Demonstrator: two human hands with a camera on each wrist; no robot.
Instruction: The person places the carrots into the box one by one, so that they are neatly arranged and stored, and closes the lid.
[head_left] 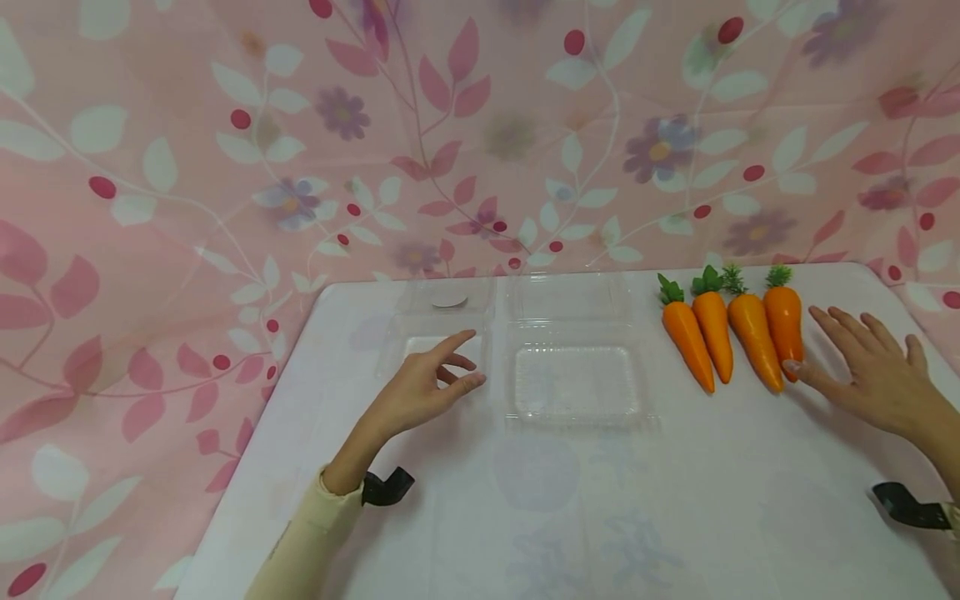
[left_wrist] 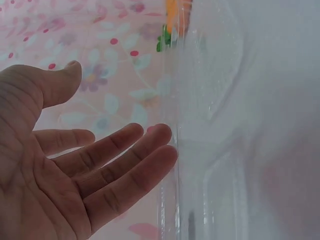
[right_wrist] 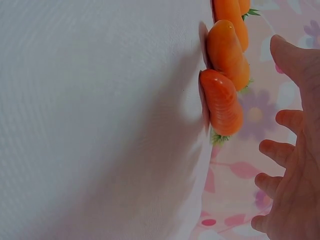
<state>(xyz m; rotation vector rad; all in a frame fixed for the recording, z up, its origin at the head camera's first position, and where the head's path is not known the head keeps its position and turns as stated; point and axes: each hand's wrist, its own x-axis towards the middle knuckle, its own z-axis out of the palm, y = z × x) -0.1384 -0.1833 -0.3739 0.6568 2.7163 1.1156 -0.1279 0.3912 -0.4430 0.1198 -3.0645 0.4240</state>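
Left grip (head_left: 423, 385) — empty, fingers loose, by the left clear box (head_left: 416, 342); right grip (head_left: 873, 362) — spread, holding nothing, beside four carrots (head_left: 750, 333) on the tabletop (head_left: 675, 500); that box and the middle box (head_left: 573, 375) opened; carrots apparently not yet lifted.

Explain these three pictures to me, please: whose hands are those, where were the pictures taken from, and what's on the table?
There is no robot here, only a person's own left hand and right hand, both bare. The widest picture comes from a camera worn on the head, looking forward and down. The other two come from cameras worn on the wrists, one for each hand. On the white table sit a left container and a right container, both clear plastic and open. To their right lie four orange carrots. The left hand is at the left container, the right hand beside the carrots. Neither holds anything.
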